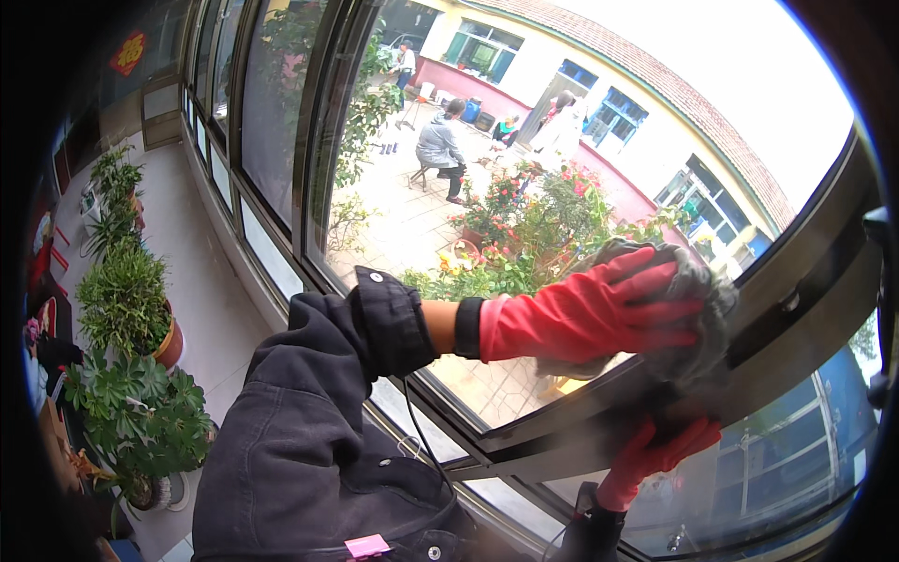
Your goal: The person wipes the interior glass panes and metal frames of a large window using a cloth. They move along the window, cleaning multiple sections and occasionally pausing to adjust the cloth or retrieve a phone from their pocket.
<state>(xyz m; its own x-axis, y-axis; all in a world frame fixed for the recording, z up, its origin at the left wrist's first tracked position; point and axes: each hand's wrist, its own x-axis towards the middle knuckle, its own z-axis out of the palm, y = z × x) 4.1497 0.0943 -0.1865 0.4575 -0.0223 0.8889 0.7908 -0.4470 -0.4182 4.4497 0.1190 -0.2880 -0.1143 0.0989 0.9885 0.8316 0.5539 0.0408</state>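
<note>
My left hand (pixel 653 302), in a red rubber glove, presses a grey cloth (pixel 713 316) on the side of a dark metal window frame (pixel 786 309). The cloth bunches around the fingers, and part of it hangs below the glove across the glass. Lower down, my right hand (pixel 657 453), also in a red glove, has its thumb and fingers apart beside a dark, blurred part of the frame. I see nothing held in it, though the blur hides whether it touches the frame. A black sleeve (pixel 393 323) covers most of my left arm.
Potted plants (pixel 123 295) line the tiled floor (pixel 204 295) on the left, beside a row of windows. Through the glass, flowering plants (pixel 548 211) stand in a paved courtyard. A seated person (pixel 440 144) and several others are out there. A thin black cable (pixel 421 428) hangs by my jacket.
</note>
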